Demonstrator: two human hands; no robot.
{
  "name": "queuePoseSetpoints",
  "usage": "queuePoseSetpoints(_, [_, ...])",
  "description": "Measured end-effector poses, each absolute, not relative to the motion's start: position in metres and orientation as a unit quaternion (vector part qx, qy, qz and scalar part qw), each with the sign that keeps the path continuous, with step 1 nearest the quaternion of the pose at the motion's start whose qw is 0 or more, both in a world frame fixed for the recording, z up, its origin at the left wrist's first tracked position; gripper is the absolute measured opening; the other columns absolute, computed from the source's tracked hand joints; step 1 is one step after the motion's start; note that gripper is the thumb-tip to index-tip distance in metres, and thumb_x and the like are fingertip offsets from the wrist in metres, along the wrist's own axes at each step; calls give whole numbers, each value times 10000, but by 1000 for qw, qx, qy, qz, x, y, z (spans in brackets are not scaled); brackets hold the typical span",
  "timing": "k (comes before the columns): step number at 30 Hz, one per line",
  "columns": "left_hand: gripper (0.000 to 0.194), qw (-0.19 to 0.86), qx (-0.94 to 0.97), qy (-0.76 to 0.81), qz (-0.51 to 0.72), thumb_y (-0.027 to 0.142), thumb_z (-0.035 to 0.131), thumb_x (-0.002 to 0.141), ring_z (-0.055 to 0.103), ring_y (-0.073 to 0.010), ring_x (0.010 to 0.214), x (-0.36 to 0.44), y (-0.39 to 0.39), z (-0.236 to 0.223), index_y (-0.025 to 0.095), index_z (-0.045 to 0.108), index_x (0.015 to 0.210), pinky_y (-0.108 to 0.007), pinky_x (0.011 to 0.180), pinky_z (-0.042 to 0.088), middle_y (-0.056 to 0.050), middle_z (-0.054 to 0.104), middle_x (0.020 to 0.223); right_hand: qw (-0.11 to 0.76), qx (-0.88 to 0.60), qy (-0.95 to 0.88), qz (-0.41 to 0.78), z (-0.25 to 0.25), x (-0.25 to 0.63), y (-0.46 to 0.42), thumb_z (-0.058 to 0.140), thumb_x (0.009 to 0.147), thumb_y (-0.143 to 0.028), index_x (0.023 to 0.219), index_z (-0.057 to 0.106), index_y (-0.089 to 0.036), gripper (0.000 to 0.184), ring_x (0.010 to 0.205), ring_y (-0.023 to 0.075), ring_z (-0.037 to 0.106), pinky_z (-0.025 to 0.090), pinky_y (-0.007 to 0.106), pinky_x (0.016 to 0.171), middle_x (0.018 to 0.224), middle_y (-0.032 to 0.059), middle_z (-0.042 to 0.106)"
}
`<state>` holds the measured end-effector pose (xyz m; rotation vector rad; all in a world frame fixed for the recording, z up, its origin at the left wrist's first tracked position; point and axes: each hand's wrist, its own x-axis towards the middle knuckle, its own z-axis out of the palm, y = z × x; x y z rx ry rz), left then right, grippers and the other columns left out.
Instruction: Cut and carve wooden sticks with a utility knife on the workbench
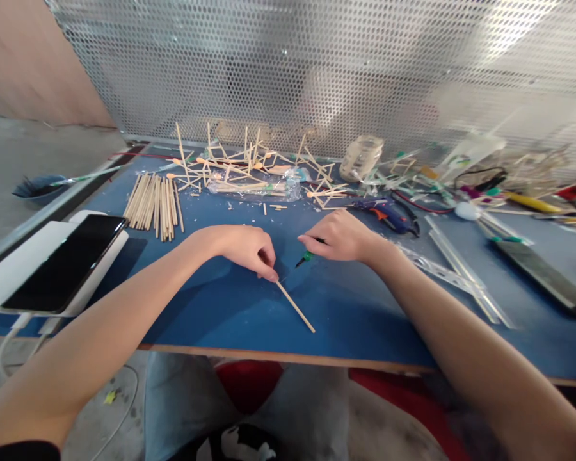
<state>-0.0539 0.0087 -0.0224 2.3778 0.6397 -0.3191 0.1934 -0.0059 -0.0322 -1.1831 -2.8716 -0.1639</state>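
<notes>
My left hand (253,251) pinches one end of a thin wooden stick (296,307), which slants toward the table's front edge. To the right, my right hand (338,235) is closed around a small green tool (308,256) with a dark pointed tip. That tip points down and left, close to the held end of the stick; whether they touch I cannot tell. Most of the tool is hidden in my fist. Beyond my left arm lies a bundle of similar wooden sticks (154,203).
Behind my hands stand joined stick frames (249,157), a plastic bag (254,186) and a clear jar (361,158). A blue glue gun (388,213) and clear rulers (465,275) lie right. A phone (64,262) rests left on a white box. Perforated metal (288,70) closes the back.
</notes>
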Motion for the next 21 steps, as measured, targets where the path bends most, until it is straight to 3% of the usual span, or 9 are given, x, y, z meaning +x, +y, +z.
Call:
queuePoseSetpoints(15, [339, 318, 910, 238, -120, 555, 643, 859, 627, -101, 673, -55, 10, -23, 246, 775, 806, -219, 642, 400, 17, 754, 781, -25, -390, -920, -43, -33, 190, -6, 254, 1016, -507, 651, 717, -210, 660, 556, 137, 492, 170, 312, 589, 637, 54, 693])
queuePoseSetpoints(21, [328, 322, 907, 242, -121, 551, 650, 852, 619, -102, 669, -55, 9, -22, 252, 776, 805, -219, 632, 395, 16, 755, 787, -58, -395, -916, -44, -28, 182, -14, 271, 1037, -464, 700, 739, -169, 648, 588, 143, 541, 171, 330, 600, 708, 116, 729])
